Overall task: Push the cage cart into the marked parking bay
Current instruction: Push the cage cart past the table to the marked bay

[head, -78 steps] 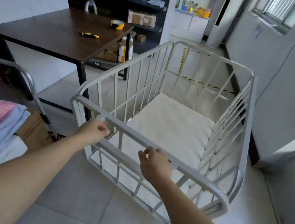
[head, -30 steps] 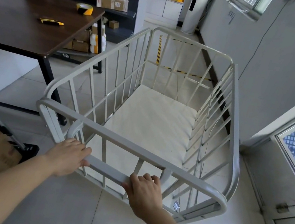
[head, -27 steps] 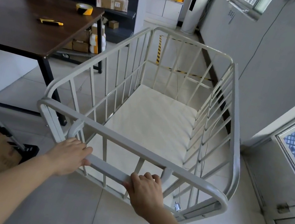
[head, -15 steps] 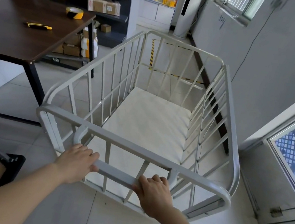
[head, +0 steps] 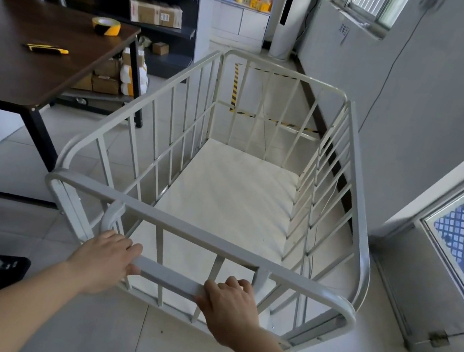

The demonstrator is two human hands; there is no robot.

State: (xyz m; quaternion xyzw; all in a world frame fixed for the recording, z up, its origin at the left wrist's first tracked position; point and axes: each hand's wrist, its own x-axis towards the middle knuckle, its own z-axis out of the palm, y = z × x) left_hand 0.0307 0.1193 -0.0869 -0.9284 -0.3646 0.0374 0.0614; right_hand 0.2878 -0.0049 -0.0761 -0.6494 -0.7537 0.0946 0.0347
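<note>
Tiled floor (head: 93,337), grey wall right, desk (head: 28,62) left. Cage cart (head: 230,194) straight ahead, long axis aimed at striped-tape parking bay (head: 234,90) just beyond far end. Left hand (head: 101,261), right hand (head: 229,306) clenched round near handle bar (head: 167,277), evenly spaced.

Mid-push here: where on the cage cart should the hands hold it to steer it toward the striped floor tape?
Grip the flat handle bar below the top rail on the near end of the cage cart, from behind, palms down. It lies crosswise to the push. The left hand and right hand already sit near its two ends, probably giving the best steering toward the parking bay tape.
</note>
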